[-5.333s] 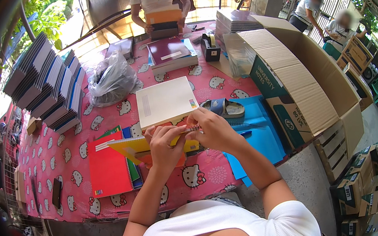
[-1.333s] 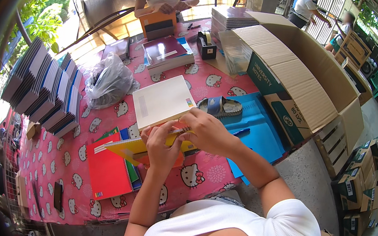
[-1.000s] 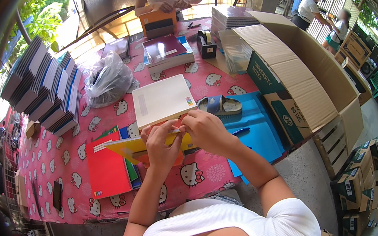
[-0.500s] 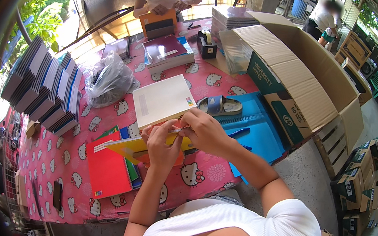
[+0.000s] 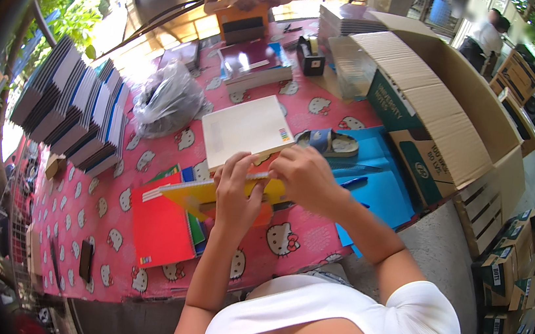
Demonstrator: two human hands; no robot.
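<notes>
A yellow notebook (image 5: 190,194) is held tilted above the table, its long edge turned up toward me. Around its upper edge close the fingers of my left hand (image 5: 238,193), thumb on the near side. My right hand (image 5: 309,180) is pinched at that same edge, right beside the left fingertips; whatever lies between its fingers is hidden. Under and left of the yellow notebook lie a red notebook (image 5: 158,227) and green and blue ones. A thick cream notebook or stack (image 5: 242,128) sits just beyond my hands.
Blue covers (image 5: 383,193) with a blue pen (image 5: 353,182) lie at right, near a slipper (image 5: 328,142). A large open carton (image 5: 432,113) stands behind them. Tall notebook stacks (image 5: 67,104) and a plastic bag (image 5: 168,99) are at left. Across the table, a person holds an orange notebook (image 5: 243,24).
The whole view has shifted, so the table's things appear farther right and slightly higher. Both hands stay at the yellow notebook's upper edge, the right fingers having shifted slightly along it.
</notes>
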